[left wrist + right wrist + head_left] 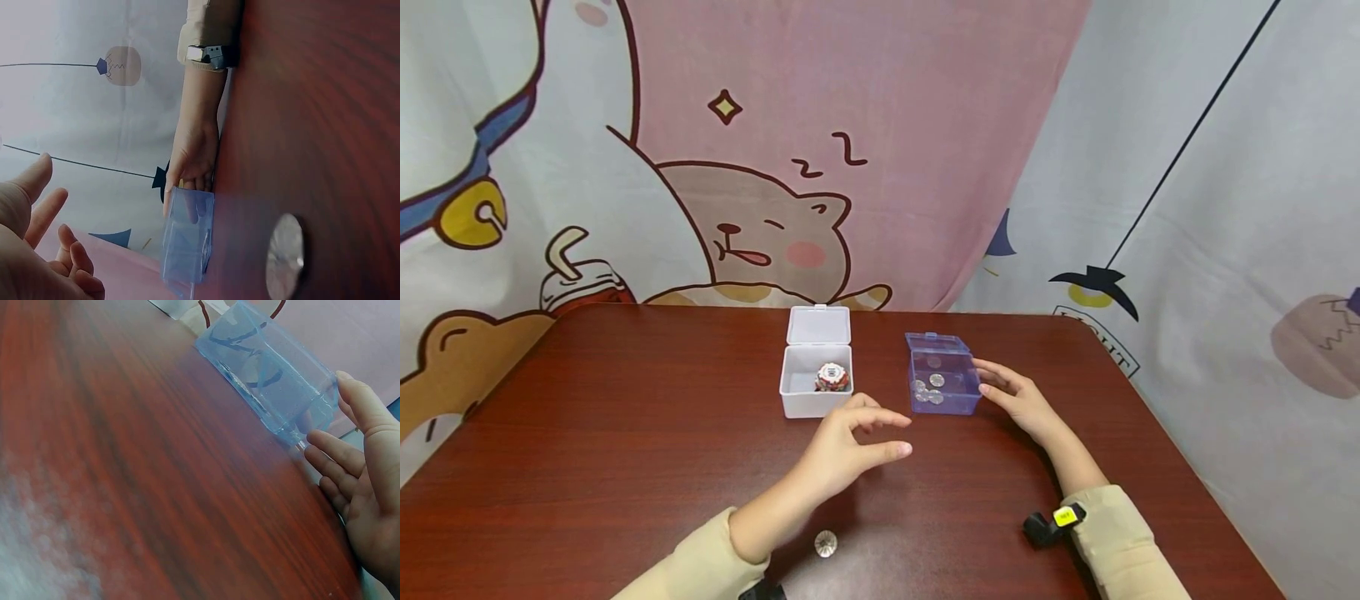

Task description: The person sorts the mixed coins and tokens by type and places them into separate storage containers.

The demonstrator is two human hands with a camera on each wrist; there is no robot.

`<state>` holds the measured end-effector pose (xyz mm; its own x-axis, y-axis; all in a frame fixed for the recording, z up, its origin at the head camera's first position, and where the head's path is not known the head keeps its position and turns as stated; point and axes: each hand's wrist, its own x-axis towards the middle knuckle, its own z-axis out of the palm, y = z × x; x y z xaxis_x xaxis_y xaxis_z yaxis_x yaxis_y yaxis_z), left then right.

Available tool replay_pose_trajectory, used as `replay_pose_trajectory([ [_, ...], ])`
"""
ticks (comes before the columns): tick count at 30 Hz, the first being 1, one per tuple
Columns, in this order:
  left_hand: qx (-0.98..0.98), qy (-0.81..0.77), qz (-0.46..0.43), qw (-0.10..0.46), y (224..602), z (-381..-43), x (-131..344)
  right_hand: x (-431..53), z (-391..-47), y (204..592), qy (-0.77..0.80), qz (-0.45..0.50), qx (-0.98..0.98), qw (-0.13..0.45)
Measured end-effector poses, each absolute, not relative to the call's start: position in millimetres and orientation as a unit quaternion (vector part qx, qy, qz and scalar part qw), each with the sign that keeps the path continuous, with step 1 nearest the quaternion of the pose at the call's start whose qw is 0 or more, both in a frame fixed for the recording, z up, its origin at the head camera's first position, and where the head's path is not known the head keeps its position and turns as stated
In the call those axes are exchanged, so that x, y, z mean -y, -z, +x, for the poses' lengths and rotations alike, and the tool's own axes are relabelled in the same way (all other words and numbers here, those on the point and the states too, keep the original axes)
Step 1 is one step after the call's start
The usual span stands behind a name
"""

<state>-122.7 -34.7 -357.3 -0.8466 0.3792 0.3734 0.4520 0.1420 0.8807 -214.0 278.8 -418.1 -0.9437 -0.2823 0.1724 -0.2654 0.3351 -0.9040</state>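
My left hand hovers over the table in front of the two boxes, thumb and fingers spread apart with nothing between them. Nearer the table's front, below that wrist, lies a clear, faceted round gem; the left wrist view shows the same gem up close. The fingers of my right hand rest at the right side of a see-through blue plastic box, thumb near its front corner. Its lid stands raised at the back, and several clear gems lie inside.
Left of the blue box stands a white plastic box, lid tipped back, with a small pile of poker chips in its right part. Both stand toward the far edge of the dark red wooden table. A cartoon-print curtain hangs behind.
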Motion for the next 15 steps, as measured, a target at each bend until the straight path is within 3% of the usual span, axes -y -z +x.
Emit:
replay_pose_trajectory([
  [15, 0.764, 0.572, -0.299, 0.015, 359.1, -101.6, 66.7, -287.5, -223.7, 434.4, 0.555, -0.177, -0.813, 0.001],
])
